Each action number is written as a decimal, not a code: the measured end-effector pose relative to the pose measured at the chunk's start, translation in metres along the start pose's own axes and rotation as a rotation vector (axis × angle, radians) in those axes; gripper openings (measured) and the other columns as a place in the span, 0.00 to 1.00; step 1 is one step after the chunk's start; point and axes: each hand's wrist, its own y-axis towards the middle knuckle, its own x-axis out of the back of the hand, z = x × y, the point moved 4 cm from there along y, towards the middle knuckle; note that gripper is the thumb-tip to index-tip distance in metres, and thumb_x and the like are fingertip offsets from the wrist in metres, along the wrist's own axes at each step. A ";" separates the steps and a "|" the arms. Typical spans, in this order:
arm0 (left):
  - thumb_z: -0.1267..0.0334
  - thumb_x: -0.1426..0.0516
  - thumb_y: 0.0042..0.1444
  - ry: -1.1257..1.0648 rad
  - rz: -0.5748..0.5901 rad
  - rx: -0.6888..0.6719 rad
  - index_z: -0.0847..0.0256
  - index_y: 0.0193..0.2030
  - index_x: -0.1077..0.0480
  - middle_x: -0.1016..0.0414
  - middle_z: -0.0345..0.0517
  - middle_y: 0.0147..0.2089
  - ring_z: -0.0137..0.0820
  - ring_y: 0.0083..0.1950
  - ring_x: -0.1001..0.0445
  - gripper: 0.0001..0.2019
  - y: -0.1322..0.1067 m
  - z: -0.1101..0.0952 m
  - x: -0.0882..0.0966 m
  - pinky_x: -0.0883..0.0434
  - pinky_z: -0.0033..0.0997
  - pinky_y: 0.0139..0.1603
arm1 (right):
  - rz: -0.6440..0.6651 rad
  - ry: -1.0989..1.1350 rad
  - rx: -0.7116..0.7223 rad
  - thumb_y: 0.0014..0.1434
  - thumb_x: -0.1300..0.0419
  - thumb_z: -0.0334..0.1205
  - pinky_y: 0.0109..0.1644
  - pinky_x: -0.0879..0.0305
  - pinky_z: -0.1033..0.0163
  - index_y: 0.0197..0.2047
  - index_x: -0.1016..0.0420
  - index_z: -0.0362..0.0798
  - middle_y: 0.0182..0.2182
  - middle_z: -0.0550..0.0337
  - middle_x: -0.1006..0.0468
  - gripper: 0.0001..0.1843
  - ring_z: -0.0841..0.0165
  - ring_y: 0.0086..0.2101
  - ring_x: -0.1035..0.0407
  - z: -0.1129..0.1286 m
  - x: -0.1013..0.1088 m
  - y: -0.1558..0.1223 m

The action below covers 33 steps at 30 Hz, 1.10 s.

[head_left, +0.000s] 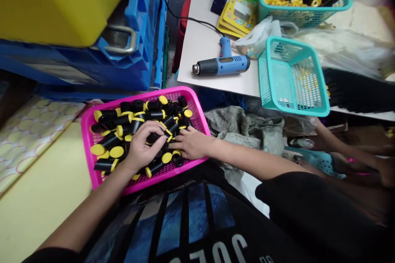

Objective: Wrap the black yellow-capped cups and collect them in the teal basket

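Observation:
A pink basket point(202, 121) sits in front of my body, filled with several small black cylinders with yellow caps point(106, 141). My left hand point(145, 144) is over the middle of the pile, its thumb and fingers curled round a black cylinder with a yellow rim point(153, 137). On the basket's right side, my right hand point(194, 144) lies over the pieces with its fingers stretched out towards the left hand. Its fingertips touch the pile and are partly hidden among the pieces.
A blue heat gun point(233, 65) lies on the white table point(197, 12). Beside it stand a turquoise basket point(322, 102) and another turquoise basket point(347, 2) of yellow and black parts. Blue crates point(123, 74) rise at left. Another person's arm point(333, 141) shows at right.

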 end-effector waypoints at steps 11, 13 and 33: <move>0.70 0.47 0.55 0.462 0.564 -0.223 0.60 0.45 0.28 0.23 0.50 0.44 0.44 0.48 0.28 0.13 0.003 -0.029 -0.012 0.32 0.51 0.51 | -0.170 -0.050 -0.133 0.65 0.51 0.41 0.55 0.51 0.55 0.57 0.32 0.48 0.51 0.50 0.38 0.20 0.63 0.51 0.50 -0.011 -0.005 0.001; 0.68 0.45 0.54 0.656 0.663 -0.268 0.61 0.44 0.26 0.23 0.53 0.46 0.49 0.51 0.29 0.12 -0.002 -0.027 -0.017 0.35 0.57 0.55 | -0.151 -0.020 -0.135 0.62 0.48 0.41 0.56 0.52 0.55 0.56 0.31 0.46 0.51 0.49 0.37 0.20 0.63 0.51 0.51 -0.012 -0.002 0.001; 0.66 0.40 0.56 0.625 0.505 -0.448 0.57 0.40 0.22 0.19 0.44 0.43 0.42 0.50 0.29 0.07 -0.014 0.004 0.009 0.32 0.50 0.58 | 0.190 -0.063 -0.350 0.65 0.55 0.31 0.56 0.46 0.50 0.53 0.27 0.40 0.49 0.45 0.32 0.20 0.58 0.50 0.37 0.007 -0.003 0.042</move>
